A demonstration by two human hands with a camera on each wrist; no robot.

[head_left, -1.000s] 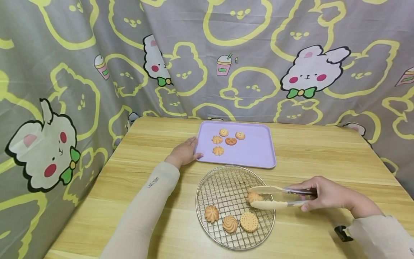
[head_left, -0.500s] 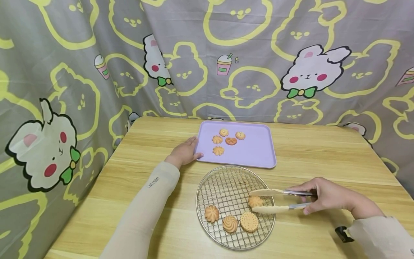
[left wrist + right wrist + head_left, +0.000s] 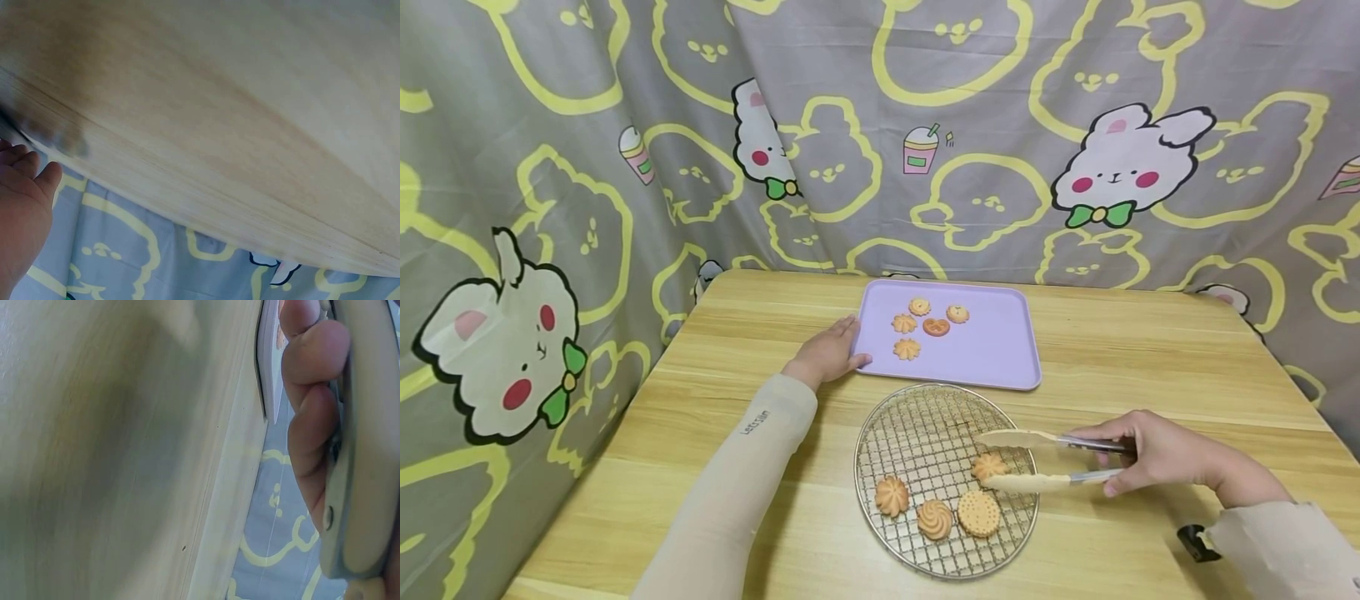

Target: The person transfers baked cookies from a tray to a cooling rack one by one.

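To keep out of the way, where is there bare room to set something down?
Bare wooden tabletop lies right of the purple tray, beyond the right hand, and left of the left sleeve. The tray's right side is bare. The wire rack is crowded around its cookies and the tongs.

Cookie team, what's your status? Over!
Left grip touches purple tray. Right grip holds tongs, tips apart, fluted cookie between. Dotted cookie close by, perhaps in the way.

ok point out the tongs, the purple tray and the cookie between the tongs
Tongs [image 3: 1032, 437]: head view, on the upper pale arm
Purple tray [image 3: 983, 348]: head view, on its bare surface
Cookie between the tongs [image 3: 989, 466]: head view, on its ridged top
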